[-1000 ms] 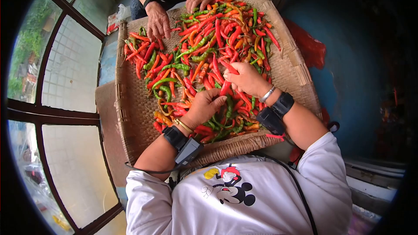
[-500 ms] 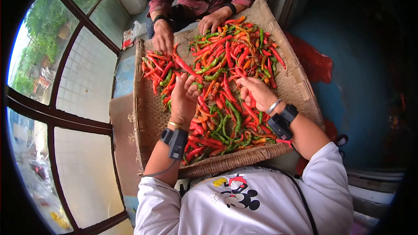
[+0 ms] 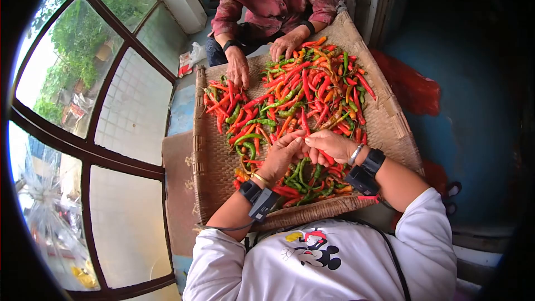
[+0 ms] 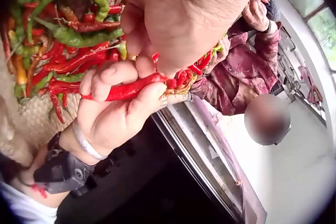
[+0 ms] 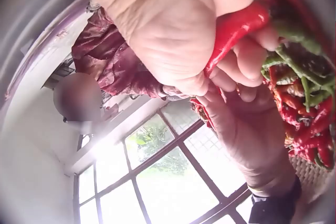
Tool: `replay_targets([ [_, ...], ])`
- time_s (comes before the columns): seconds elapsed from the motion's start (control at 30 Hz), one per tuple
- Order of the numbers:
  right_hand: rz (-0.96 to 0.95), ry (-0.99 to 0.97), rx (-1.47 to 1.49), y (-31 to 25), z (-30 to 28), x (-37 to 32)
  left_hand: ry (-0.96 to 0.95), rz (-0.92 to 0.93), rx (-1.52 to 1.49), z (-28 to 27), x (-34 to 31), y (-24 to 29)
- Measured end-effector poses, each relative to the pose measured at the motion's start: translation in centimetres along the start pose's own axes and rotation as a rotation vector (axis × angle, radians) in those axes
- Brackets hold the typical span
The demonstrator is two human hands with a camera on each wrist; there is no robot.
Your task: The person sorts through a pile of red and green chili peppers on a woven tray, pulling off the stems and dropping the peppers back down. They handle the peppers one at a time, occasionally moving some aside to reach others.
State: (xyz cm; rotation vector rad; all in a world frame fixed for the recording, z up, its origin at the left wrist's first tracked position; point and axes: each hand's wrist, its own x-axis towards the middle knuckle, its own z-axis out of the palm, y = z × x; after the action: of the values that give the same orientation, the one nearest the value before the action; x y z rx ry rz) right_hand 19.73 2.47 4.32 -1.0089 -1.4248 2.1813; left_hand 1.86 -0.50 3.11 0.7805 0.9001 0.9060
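Note:
In the head view my left hand (image 3: pixel 283 155) and right hand (image 3: pixel 333 145) meet over a heap of red, orange and green chili peppers (image 3: pixel 290 100). A long red chili pepper (image 4: pixel 128 88) lies across my right palm, the fingers curled round it. At one end of this pepper, my left thumb and fingertips pinch close beside the right hand's fingertips. The right wrist view shows the same chili pepper (image 5: pixel 239 27) between the right thumb and fingers. Its pinched tip is hidden by the fingers.
The peppers lie in a large woven tray (image 3: pixel 393 108) with a raised rim. Across it sits a person in a red patterned shirt (image 3: pixel 278 8), whose hands (image 3: pixel 238 67) touch the far peppers. Framed windows (image 3: pixel 131 95) stand left; a red bag (image 3: pixel 409 86) lies right.
My left hand reached out over the tray's left part beside a red pepper, then came back to the right hand. The head view has shifted, showing more of the person opposite.

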Motion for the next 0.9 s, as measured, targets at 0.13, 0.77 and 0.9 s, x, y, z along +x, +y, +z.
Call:
replay_targets([
  [0.13, 0.018, -0.033, 0.087, 0.0, 0.1, -0.3, -0.029, 0.008, -0.059, 0.0, 0.4, -0.5],
  [0.77, 0.003, 0.015, -0.33, 0.1, 1.0, -0.4, 0.363, 0.234, -0.177, -1.1, 0.3, 0.1],
  [0.9, 0.022, 0.065, -0.297, 0.6, 1.0, -0.3, 0.271, 0.188, -0.215, -0.7, -0.2, 0.2],
])
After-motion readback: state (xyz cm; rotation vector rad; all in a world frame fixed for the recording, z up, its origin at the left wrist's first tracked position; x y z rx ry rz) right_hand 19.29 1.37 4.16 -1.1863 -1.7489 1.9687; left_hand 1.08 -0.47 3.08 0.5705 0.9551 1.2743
